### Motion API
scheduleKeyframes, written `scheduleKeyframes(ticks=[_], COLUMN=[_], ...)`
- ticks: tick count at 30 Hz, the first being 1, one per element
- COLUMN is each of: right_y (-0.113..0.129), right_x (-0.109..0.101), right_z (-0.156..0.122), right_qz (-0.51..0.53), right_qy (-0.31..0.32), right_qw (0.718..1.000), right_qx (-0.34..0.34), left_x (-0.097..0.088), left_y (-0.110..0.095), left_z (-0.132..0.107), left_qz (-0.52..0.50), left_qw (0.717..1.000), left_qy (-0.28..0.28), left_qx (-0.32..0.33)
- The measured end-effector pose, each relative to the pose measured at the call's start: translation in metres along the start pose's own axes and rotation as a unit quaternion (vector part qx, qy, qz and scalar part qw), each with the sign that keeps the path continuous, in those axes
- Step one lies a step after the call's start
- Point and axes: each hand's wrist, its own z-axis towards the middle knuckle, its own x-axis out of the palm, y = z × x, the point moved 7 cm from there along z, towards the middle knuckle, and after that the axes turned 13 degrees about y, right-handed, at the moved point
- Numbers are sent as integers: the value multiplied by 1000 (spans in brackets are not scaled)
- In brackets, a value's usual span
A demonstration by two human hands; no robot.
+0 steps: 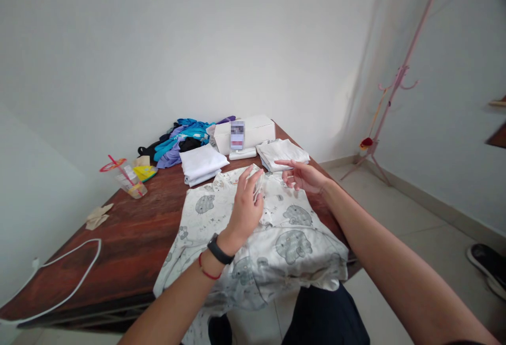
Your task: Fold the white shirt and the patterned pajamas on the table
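A white shirt (221,229) with grey cartoon-cat prints lies spread on the table, its collar toward the far side and its lower part hanging over the front edge. My left hand (247,205), with a dark band and a red string at the wrist, is over the shirt's middle near the collar. Its fingers are bent and apart, with nothing visible in them. My right hand (304,176) hovers by the shirt's far right shoulder. Its index finger is stretched out and the others are loosely curled, holding nothing I can see.
Folded white cloths (203,163) and another folded stack (282,153) lie behind the shirt. Beyond are a white box (259,129), a propped phone (237,135) and a clothes heap (177,142). A plastic cup (132,180) and white cable (93,260) are left; a pink coat stand (395,81) stands right.
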Motion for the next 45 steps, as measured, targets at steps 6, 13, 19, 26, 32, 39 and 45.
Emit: scheduleKeyframes(ticks=[6, 13, 19, 26, 32, 39, 45], right_y=[-11, -25, -28, -23, -16, -21, -19], right_x=[20, 30, 33, 28, 23, 11, 17], right_z=[-6, -9, -13, -19, -13, 3, 11], right_qz=[-11, -66, -98, -129, -139, -287, -463], right_qy=[129, 151, 137, 116, 35, -66, -92], right_qw=[989, 968, 952, 952, 972, 946, 875], right_qx=[70, 190, 254, 252, 189, 135, 108], left_x=[51, 72, 68, 64, 62, 73, 76], left_y=[-25, -75, -87, -66, -57, -55, -54], left_z=[24, -39, -88, -100, -107, -115, -118], left_qz=[-123, -101, -51, 42, 55, 93, 97], left_qw=[992, 979, 934, 935, 947, 950, 943], left_qy=[35, 171, 346, 351, 317, 294, 312], left_qx=[16, 47, 69, 10, 4, 44, 57])
